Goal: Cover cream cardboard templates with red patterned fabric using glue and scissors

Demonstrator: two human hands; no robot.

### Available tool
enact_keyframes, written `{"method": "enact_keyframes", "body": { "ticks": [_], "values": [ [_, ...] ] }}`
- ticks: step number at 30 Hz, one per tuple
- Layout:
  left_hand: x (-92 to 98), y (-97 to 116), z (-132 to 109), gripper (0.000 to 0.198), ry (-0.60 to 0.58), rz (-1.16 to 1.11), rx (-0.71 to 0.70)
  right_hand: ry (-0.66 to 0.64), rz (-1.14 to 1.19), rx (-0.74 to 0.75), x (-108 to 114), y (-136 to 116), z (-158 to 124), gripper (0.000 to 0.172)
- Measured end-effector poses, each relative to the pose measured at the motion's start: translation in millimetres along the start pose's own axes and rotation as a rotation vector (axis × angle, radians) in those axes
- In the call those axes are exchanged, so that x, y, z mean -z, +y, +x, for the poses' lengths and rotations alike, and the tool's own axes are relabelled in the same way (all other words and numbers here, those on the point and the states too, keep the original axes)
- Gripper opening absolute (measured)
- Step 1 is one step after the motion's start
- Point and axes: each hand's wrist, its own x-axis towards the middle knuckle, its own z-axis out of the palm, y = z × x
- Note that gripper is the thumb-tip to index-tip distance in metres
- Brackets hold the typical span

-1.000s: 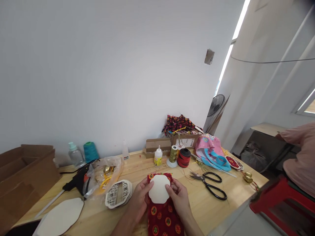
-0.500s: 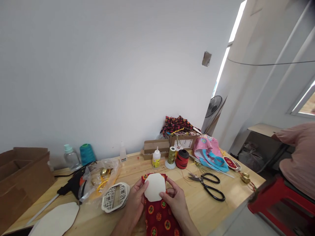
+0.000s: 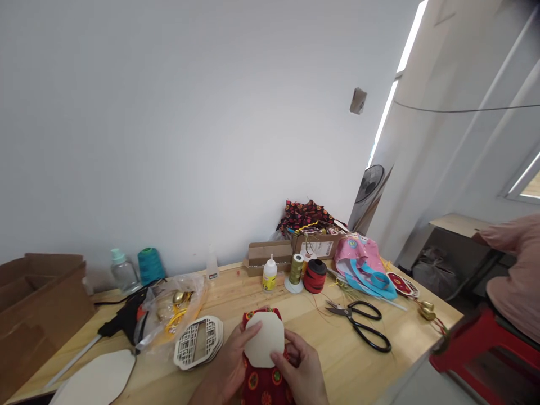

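A cream, eight-sided flat card piece (image 3: 264, 337) lies on a strip of red patterned fabric (image 3: 262, 382) at the near edge of the wooden table (image 3: 337, 349). My left hand (image 3: 230, 365) grips the piece at its left side, thumb on top. My right hand (image 3: 300, 374) pinches its lower right edge, with fingers curled over the fabric. Both hands press the piece against the fabric.
Left of my hands are a stack of lattice-cut wooden shapes (image 3: 198, 341), a plastic bag of gold bits (image 3: 175, 306), a black glue gun (image 3: 124, 320), a large cream board (image 3: 97, 378) and a cardboard box (image 3: 37, 304). Black scissors (image 3: 360, 323), thread spools (image 3: 314, 275), a glue bottle (image 3: 269, 274) lie right. Another person (image 3: 512, 275) sits far right.
The card piece and fabric have come nearer to me and lower in view. My right hand has shifted from the piece's right side down to its lower right edge.
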Motion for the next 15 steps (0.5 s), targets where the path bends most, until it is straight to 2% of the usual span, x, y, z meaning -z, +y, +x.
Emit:
{"method": "enact_keyframes", "body": {
  "ticks": [5,10,13,15],
  "values": [
    [-0.3,-4,-1,0.052,-0.024,0.026,0.000,0.084,0.144,-0.001,7,-6,8,0.040],
    [0.9,-7,0,0.058,-0.035,0.046,-0.013,0.165,0.199,-0.003,8,-7,20,0.044],
    [0.8,-7,1,0.057,-0.039,0.047,-0.027,0.226,0.127,0.081,7,-8,15,0.042],
    [0.7,-7,1,0.057,-0.035,0.047,-0.035,0.255,-0.040,0.193,7,-9,8,0.031]
  ]
}}
